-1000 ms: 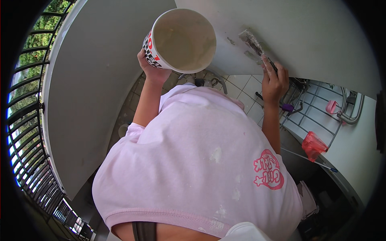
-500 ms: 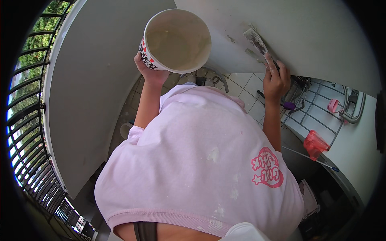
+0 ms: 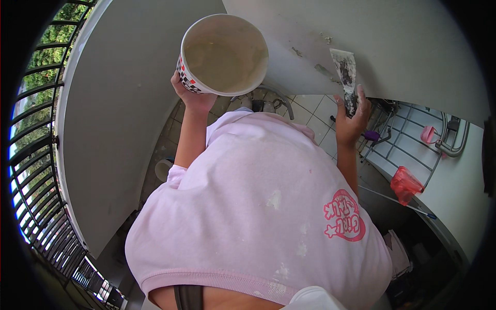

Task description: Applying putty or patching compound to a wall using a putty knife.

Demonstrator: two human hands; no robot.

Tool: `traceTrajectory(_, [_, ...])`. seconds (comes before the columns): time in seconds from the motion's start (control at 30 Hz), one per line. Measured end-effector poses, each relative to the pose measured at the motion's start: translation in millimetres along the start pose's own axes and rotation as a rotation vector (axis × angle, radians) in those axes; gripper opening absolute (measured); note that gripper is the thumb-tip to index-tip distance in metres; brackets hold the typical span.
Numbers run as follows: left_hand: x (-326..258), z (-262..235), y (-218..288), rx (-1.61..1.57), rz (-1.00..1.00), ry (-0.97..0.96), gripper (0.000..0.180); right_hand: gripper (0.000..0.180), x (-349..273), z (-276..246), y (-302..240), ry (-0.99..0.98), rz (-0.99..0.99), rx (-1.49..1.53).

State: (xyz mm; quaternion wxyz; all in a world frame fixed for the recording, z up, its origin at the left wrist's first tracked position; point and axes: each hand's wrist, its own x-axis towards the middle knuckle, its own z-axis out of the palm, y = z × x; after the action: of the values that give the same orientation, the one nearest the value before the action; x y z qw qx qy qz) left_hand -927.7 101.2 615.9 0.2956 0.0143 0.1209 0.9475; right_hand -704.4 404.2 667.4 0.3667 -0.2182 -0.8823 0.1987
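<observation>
At the upper middle of the frame, the left hand [image 3: 192,95] is gripping a round white bucket [image 3: 223,54] from below, its smooth inside smeared with pale paste. To the right, the right hand [image 3: 350,116] is closing around a flat putty knife [image 3: 345,77], whose crusted blade is lying against the smooth grey wall [image 3: 403,46]. A pink shirt [image 3: 258,217] is filling the lower frame, hiding the tiled floor [image 3: 315,111]. A black railing [image 3: 31,155] is curving along the left edge.

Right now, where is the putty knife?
In the head view, the putty knife is upper right, held in the right hand, its blade against the grey wall, right of the bucket.
</observation>
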Motion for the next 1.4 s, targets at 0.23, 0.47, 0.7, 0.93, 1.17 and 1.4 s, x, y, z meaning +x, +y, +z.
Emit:
traceTrajectory(0.23, [1.0, 8.9, -3.8, 0.186, 0.034, 0.265, 0.07, 0.029, -13.7, 5.7, -42.8, -0.373, 0.396, 0.344])
traceTrajectory(0.47, [9.6, 24.8, -3.4, 0.319, 0.066, 0.132, 0.067, 0.032, 12.1, 33.9, -68.1, -0.407, 0.648, 0.726])
traceTrajectory(0.7, [14.6, 22.3, 0.6, 0.27, 0.032, 0.006, 0.072, 0.032, 12.9, 23.1, -79.7, -0.325, 0.945, 0.943])
traceTrajectory(0.93, [14.9, 21.4, 3.5, 0.251, -0.002, -0.017, 0.071, 0.032, 7.5, 9.5, -82.8, -0.336, 1.021, 0.944])
traceTrajectory(1.17, [14.1, 23.9, 6.8, 0.721, 0.097, -0.046, 0.071, 0.038, 22.8, 17.4, -81.1, -0.388, 0.914, 0.805])
traceTrajectory(1.4, [13.3, 6.4, 17.5, 0.426, 0.055, 0.047, 0.072, 0.04, 12.3, 2.6, -79.7, -0.366, 0.964, 0.701])
